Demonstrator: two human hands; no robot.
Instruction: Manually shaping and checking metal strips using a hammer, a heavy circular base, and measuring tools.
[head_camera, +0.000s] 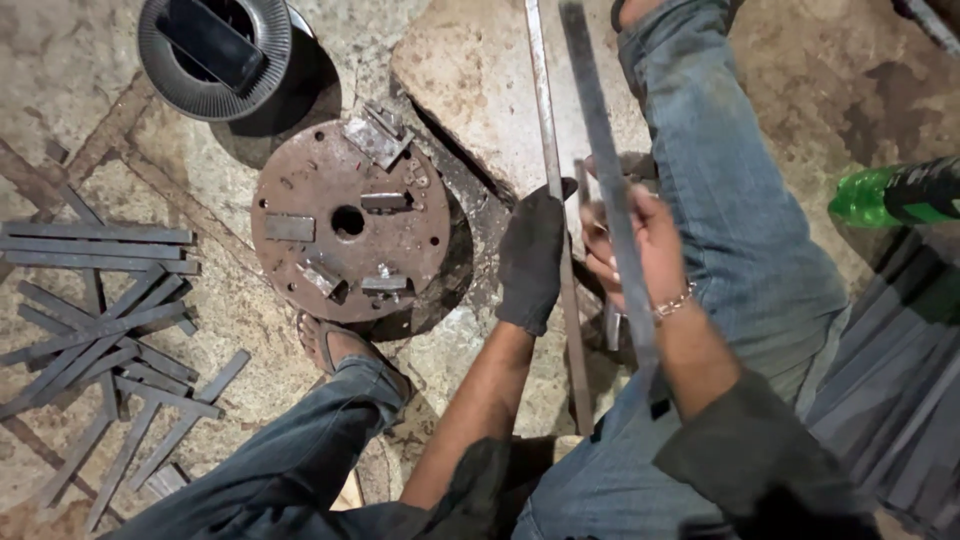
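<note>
now flat bar (600, 130) gripped by right hand (635, 250); gloved left hand (532, 260) closed beside.

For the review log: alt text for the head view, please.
Seen from above, a gloved left hand rests on a long metal strip while the bare right hand grips a dark flat bar; a rusty round plate lies left.

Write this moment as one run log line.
left hand: gloved, on flat steel bar | right hand: bare, holds dark strip | round plate: idle
</note>
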